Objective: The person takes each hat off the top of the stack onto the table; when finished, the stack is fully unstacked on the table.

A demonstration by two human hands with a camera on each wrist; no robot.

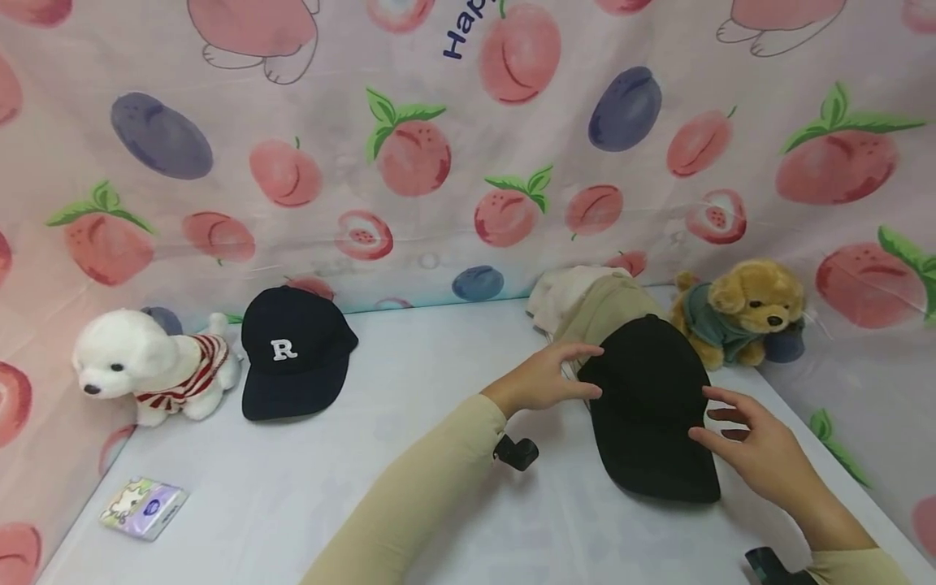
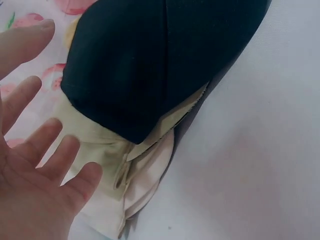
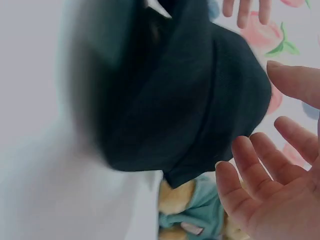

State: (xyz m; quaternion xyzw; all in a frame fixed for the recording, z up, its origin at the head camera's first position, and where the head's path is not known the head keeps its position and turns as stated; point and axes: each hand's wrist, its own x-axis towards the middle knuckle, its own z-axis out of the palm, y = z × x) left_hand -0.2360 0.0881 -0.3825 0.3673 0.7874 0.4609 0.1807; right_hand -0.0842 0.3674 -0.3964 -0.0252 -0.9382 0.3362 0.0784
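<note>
A plain black cap (image 1: 651,414) lies at the right side of the table, brim toward the front. It partly covers an olive-khaki cap (image 1: 601,307) and a cream cap (image 1: 550,294), nested together behind it. My left hand (image 1: 543,380) is at the black cap's left side with its fingers spread; the left wrist view shows a gap between fingertips and cloth. On the other side, my right hand (image 1: 756,443) has relaxed fingers close to the cap's edge; whether they touch it I cannot tell. Neither hand grips anything.
A navy cap with a white R (image 1: 300,349) sits at the back left beside a white plush dog (image 1: 161,366). A small tissue pack (image 1: 144,508) lies front left. Behind the black cap, a brown plush dog (image 1: 738,313) stands near the fruit-print curtain (image 1: 431,227).
</note>
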